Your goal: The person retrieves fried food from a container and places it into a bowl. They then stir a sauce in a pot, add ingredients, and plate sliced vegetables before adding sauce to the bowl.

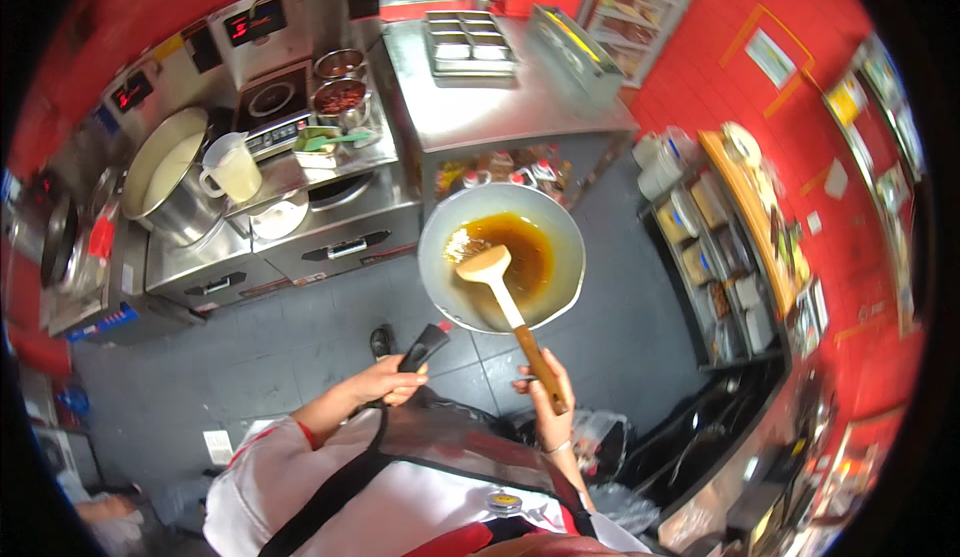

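Note:
My left hand is closed around the black handle of a deep grey wok, which hangs above the floor in front of me. A pool of glossy amber-brown liquid covers its bottom. In my right hand is the brown wooden handle of a spatula. Its broad cream-coloured head rests over the liquid inside the wok, near the left of the pool. Some fingers of the right hand are hidden by the handle.
To the left, a steel counter holds a large stockpot, a plastic measuring jug, an induction hob and a pot of red-brown contents. A steel table bears a divided tray. Shelved containers stand right.

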Demonstrator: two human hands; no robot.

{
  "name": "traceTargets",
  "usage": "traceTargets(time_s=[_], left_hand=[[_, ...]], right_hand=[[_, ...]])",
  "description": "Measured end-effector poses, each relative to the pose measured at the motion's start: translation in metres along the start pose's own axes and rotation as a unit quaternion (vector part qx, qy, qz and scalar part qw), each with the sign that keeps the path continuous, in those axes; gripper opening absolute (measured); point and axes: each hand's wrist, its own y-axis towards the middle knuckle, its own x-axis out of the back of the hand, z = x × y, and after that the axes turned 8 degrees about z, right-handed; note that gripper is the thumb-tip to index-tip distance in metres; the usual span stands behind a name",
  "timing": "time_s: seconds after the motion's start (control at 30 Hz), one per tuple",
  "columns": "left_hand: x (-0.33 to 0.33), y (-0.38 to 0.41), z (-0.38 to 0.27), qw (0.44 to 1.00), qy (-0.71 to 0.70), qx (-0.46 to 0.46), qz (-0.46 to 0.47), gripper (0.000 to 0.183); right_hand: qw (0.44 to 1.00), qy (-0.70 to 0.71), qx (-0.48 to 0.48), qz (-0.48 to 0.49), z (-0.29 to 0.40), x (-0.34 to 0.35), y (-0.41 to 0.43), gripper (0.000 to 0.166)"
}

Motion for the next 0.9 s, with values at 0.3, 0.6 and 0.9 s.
traceTargets(time_s=[0.3, 0.6, 0.9], left_hand=[[0.175, -0.095, -0.214, 0.964, -0.008, -0.159, -0.213, 0.018], [0.432, -0.073, -0.366, 0.858, 0.007, -0.318, -0.403, 0.017], [0.575, -0.025, -0.404, 0.809, -0.109, -0.375, -0.44, 0.019]], right_hand=[[0.991, -0.028, -0.115, 0.057, -0.092, -0.112, 0.198, 0.051], [0.968, -0.078, -0.239, -0.005, -0.171, -0.057, 0.343, 0.029], [0.925, -0.104, -0.363, 0.05, -0.136, -0.027, 0.558, 0.03]])
